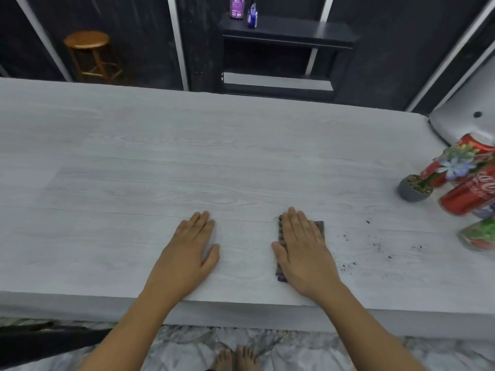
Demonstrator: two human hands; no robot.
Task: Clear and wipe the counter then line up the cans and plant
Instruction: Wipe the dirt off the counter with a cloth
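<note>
My right hand (304,249) lies flat on a dark striped cloth (319,226), pressing it onto the pale grey wood-grain counter (160,170). My left hand (187,249) rests flat and empty on the counter beside it, fingers together. Dark crumbs (380,247) are scattered just right of the cloth. At the far right stand a small plant with a blue flower in a grey pot (414,188), red cola cans (467,195) behind and beside it, and a green can (479,235) nearer the front edge.
Beyond the counter stand a wooden stool (89,56) and a dark shelf unit (288,36) with two bottles (242,9). A grey chair back (466,116) sits at the counter's right end. My bare feet (237,358) show below on a marbled floor.
</note>
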